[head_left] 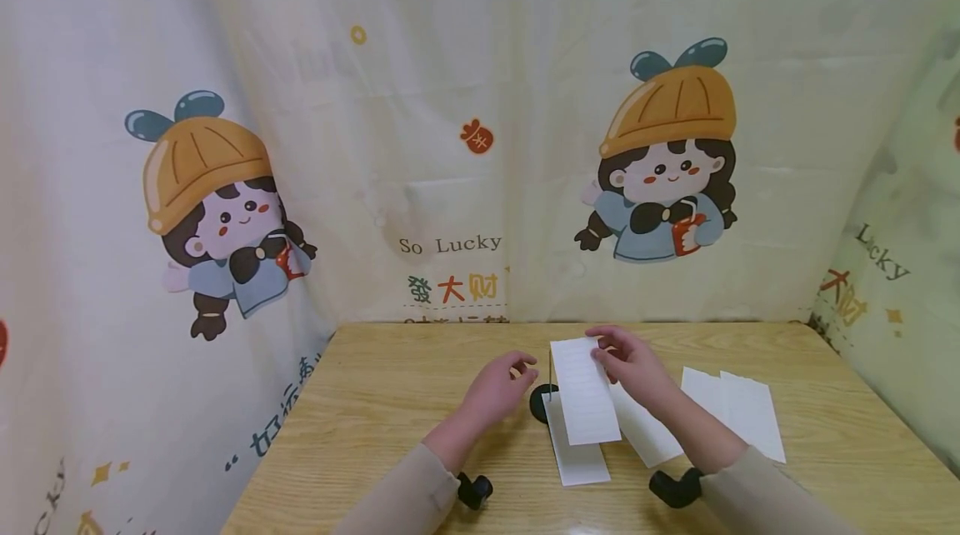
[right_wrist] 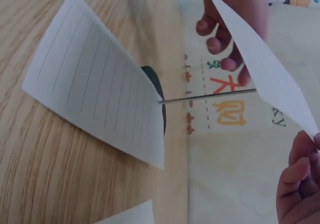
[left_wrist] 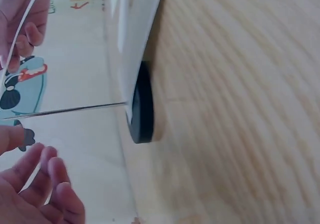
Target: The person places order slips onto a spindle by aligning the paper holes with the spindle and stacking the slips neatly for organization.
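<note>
A bill spike stands on the table, with a black round base (head_left: pixel 537 405) and a thin metal rod (left_wrist: pixel 70 110). A lined paper slip (right_wrist: pixel 92 74) lies low at the base, and the rod rises through it near one edge. My right hand (head_left: pixel 636 367) pinches a second white slip (head_left: pixel 585 397) by its upper edge, between thumb and fingers. This slip hangs tilted at the rod's top; in the right wrist view the rod runs up to its surface. My left hand (head_left: pixel 498 390) hovers left of the rod, fingers loosely bent and holding nothing.
Several more white slips lie right of the spike: one slip (head_left: pixel 654 437) partly under my right forearm, and others (head_left: pixel 756 418) farther right. The wooden table (head_left: pixel 405 368) ends at a printed cloth (head_left: pixel 540 185) behind. Black straps (head_left: pixel 476 490) sit at both wrists.
</note>
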Demonstrator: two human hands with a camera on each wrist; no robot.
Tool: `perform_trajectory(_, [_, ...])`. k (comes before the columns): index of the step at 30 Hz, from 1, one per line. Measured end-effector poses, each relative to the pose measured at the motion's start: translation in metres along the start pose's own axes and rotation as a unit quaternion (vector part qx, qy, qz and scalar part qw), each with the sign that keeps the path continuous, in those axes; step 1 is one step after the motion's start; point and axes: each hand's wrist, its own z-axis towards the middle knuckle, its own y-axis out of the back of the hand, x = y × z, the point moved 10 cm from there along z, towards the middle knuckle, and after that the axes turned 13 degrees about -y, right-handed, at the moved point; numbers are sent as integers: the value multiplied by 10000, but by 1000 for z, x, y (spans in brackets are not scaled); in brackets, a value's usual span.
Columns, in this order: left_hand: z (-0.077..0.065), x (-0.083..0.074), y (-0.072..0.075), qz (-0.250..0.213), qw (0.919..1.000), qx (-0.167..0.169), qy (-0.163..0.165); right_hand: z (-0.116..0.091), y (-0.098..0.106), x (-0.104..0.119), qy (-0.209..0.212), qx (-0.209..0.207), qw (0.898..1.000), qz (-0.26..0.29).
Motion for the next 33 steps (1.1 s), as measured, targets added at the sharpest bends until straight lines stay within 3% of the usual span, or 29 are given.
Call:
perform_trajectory(4, [3, -7, 8, -299, 9989, -362, -65, 2, -5, 1, 61, -11, 10000, 53])
perform_trajectory(9, [7, -18, 11, -606, 9963, -578, -191, 3, -10, 0, 9, -43, 9999, 109])
perform_trajectory(15, [15, -20, 4, -928, 9940, -571, -36, 5, -13, -2, -60, -21, 9998, 194])
perform_trajectory(33, [22, -28, 5, -877, 9939, -662, -113, 5, -16, -3, -96, -66, 9997, 210])
